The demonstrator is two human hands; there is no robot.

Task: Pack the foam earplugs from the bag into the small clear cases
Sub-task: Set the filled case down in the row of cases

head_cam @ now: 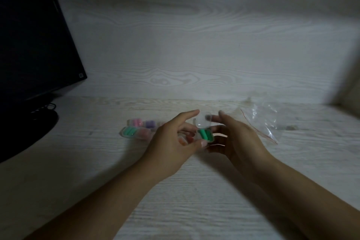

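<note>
A small clear case (205,135) with green foam earplugs inside is held between both hands above the pale wooden table (175,191); its lid (204,122) stands up open. My left hand (171,146) pinches the case's near edge with thumb and fingers. My right hand (233,140) holds the case from the right, one fingertip behind the lid. Several filled cases lie to the left: green (129,132), pink (136,122), purple (149,123) and one with orange plugs (144,133). The clear bag (263,121) lies crumpled to the right.
A dark monitor (33,45) stands at the left on a black base (35,132) with cables. A pale wood-grain wall (194,45) rises behind the table. The scene is dim and slightly blurred.
</note>
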